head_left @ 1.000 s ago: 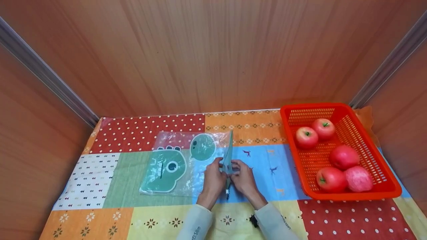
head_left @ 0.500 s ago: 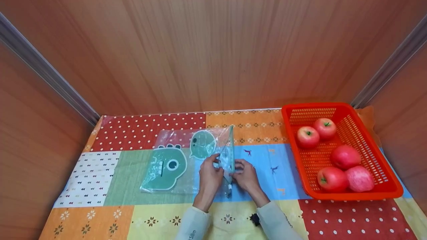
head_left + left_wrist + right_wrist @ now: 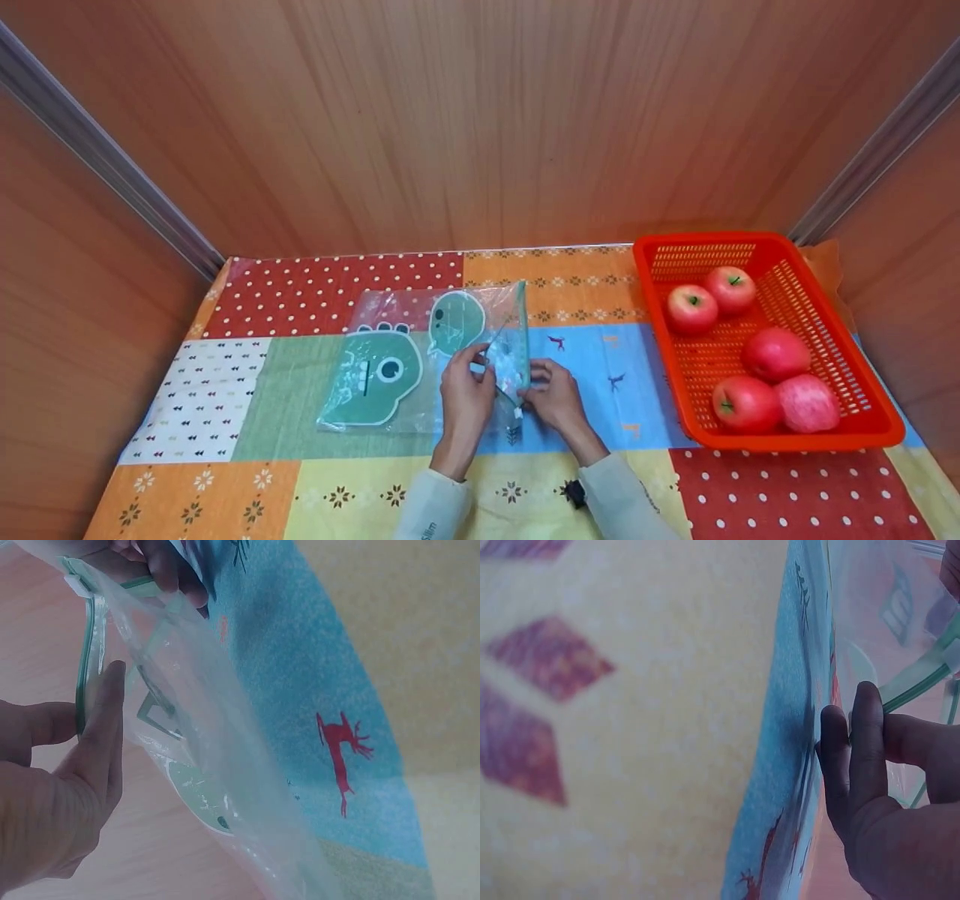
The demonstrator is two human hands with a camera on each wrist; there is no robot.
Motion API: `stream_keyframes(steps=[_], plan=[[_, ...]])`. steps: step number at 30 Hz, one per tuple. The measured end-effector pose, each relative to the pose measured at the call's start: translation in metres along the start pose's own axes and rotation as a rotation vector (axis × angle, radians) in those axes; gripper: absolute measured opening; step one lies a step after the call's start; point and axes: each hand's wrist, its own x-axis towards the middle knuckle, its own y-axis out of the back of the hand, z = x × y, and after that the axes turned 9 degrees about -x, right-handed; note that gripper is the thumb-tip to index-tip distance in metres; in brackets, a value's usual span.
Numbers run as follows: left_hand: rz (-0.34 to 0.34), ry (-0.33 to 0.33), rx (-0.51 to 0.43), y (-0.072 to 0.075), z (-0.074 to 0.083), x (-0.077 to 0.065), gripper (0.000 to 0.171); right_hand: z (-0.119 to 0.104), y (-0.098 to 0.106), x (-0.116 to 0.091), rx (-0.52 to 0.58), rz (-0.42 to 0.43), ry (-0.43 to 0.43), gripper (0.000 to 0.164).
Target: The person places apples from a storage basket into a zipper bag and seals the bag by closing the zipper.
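Note:
A clear plastic zipper bag (image 3: pixel 379 375) with a green one-eyed dinosaur print and a smaller green head print lies flat, its green-edged mouth toward the right. My left hand (image 3: pixel 466 397) pinches one lip of the mouth between thumb and fingers; in the left wrist view that green zip strip (image 3: pixel 84 664) runs between them. On the opposite lip, my right hand (image 3: pixel 556 396) pinches the green edge (image 3: pixel 915 690) between thumb and fingers. The lips stand apart between my hands. A white slider (image 3: pixel 78 585) sits at the near end of the zip.
To the right stands an orange-red plastic basket (image 3: pixel 660 360) holding several red apples (image 3: pixel 777 352). A patchwork cloth (image 3: pixel 210 499) covers the table. Wood-grain panels (image 3: pixel 480 135) enclose the back and both sides.
My left hand has moved left with its lip of the bag, away from my right hand. The mouth, earlier narrow and upright between both hands, now spreads wider.

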Motion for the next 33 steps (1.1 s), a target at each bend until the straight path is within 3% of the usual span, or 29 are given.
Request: stream_keyframes(steps=[11, 33], plan=[[0.092, 0.0, -0.092, 0.005, 0.007, -0.003, 0.023, -0.001, 0.001, 0.0, 0.064, 0.003, -0.03, 0.047], [0.072, -0.014, -0.139, 0.001, 0.001, -0.012, 0.016, 0.004, 0.002, -0.001, 0.036, 0.016, -0.007, 0.045]])
